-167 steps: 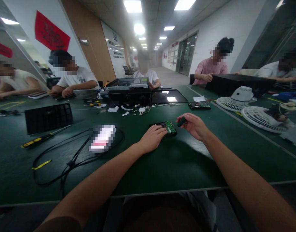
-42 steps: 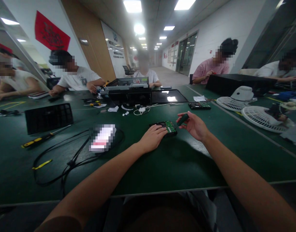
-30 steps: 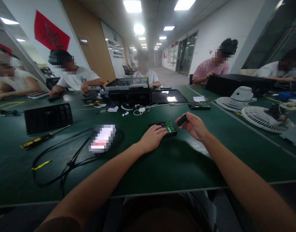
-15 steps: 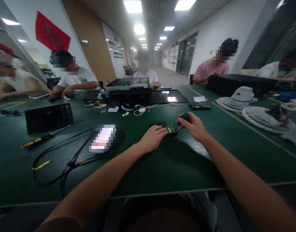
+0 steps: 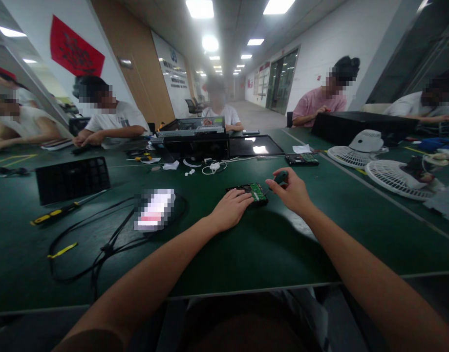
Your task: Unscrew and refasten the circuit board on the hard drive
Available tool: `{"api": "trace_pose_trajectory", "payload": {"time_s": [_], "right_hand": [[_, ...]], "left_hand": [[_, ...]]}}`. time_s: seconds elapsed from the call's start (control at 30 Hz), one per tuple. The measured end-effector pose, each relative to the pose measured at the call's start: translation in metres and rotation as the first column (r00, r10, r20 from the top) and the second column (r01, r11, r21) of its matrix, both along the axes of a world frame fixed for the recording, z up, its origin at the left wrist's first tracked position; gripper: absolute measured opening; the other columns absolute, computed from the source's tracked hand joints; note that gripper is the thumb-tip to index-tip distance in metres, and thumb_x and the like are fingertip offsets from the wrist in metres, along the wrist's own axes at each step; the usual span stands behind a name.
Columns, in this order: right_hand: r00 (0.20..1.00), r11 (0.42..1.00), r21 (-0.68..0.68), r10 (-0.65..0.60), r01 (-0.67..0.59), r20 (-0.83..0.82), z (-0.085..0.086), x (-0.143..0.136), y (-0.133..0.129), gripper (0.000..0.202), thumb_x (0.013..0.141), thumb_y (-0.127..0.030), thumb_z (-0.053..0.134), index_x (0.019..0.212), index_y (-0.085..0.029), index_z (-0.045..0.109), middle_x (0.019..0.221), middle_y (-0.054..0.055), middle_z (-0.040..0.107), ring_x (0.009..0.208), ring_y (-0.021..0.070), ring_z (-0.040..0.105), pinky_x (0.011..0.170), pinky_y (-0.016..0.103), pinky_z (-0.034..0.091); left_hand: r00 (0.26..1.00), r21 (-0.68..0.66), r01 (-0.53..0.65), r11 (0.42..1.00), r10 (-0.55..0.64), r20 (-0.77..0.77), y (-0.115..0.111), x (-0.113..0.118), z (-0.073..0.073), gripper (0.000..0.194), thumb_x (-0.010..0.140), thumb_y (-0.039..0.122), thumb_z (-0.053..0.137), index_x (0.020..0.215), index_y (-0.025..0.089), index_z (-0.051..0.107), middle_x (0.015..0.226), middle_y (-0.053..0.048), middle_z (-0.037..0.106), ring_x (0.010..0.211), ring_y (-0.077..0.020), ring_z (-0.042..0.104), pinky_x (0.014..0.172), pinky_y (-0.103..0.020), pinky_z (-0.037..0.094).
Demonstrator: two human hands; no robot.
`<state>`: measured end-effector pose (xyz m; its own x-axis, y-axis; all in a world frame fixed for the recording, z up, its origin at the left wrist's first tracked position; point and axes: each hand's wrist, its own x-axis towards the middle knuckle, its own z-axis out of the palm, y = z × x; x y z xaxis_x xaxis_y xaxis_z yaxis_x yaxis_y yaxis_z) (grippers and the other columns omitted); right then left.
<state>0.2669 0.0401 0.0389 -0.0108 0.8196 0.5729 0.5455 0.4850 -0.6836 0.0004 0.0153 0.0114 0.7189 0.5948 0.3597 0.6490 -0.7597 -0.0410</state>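
Note:
A hard drive (image 5: pixel 260 191) with a green circuit board facing up lies on the green table. My left hand (image 5: pixel 232 209) is closed over its left part, fingers across the top, hiding some of it. In my right hand (image 5: pixel 292 188) is a screwdriver (image 5: pixel 282 177) with a dark green handle, gripped between thumb and fingers. Its thin shaft slants down to the drive's right edge; the exact spot where the tip touches is too small to make out.
Left of me lie a phone (image 5: pixel 155 210), black cables (image 5: pixel 107 248), a yellow-black screwdriver (image 5: pixel 59 213) and a black panel (image 5: pixel 72 180). Another hard drive (image 5: pixel 302 159) is farther back. White fan parts (image 5: pixel 396 180) stand at right. An opened computer case (image 5: pixel 193 126) and several people are across the table.
My right hand has shifted slightly, its fingers turning a little around the screwdriver handle. My left hand stays on the hard drive. The whole view has moved very slightly.

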Motion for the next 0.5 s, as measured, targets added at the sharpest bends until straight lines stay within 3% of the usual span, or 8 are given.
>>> {"api": "trace_pose_trajectory", "payload": {"time_s": [0.13, 0.3, 0.5], "right_hand": [[0.999, 0.999, 0.041, 0.029, -0.03, 0.034, 0.001, -0.005, -0.002, 0.054, 0.087, -0.058, 0.076, 0.125, -0.023, 0.063, 0.096, 0.008, 0.075, 0.077, 0.0242, 0.072, 0.069, 0.041, 0.062], [0.999, 0.995, 0.093, 0.029, -0.031, 0.022, 0.003, -0.014, -0.009, 0.076, 0.088, -0.052, 0.076, 0.15, -0.02, 0.048, 0.1, 0.01, 0.078, 0.081, 0.0271, 0.075, 0.078, 0.046, 0.064], [0.998, 0.995, 0.096, -0.005, -0.001, 0.062, 0.003, -0.013, -0.009, 0.071, 0.088, -0.051, 0.076, 0.148, -0.025, 0.048, 0.099, 0.006, 0.078, 0.075, 0.0249, 0.074, 0.075, 0.044, 0.063]], "left_hand": [[1.0, -0.007, 0.012, 1.0, -0.011, 0.009, 0.001, -0.001, 0.0, 0.041, 0.107, 0.02, 0.047, 0.146, 0.021, 0.06, 0.154, -0.007, 0.061, 0.146, -0.0292, 0.05, 0.126, -0.054, 0.035], [0.999, -0.024, 0.04, 0.999, -0.04, 0.02, 0.005, 0.001, 0.005, 0.041, 0.104, 0.024, 0.057, 0.144, 0.021, 0.059, 0.148, -0.009, 0.064, 0.142, -0.0278, 0.053, 0.127, -0.053, 0.033], [0.999, -0.019, 0.02, 1.0, -0.02, -0.036, 0.009, 0.013, 0.015, 0.049, 0.102, 0.034, 0.063, 0.147, 0.015, 0.056, 0.133, -0.013, 0.067, 0.124, -0.03, 0.06, 0.118, -0.049, 0.042]]}}
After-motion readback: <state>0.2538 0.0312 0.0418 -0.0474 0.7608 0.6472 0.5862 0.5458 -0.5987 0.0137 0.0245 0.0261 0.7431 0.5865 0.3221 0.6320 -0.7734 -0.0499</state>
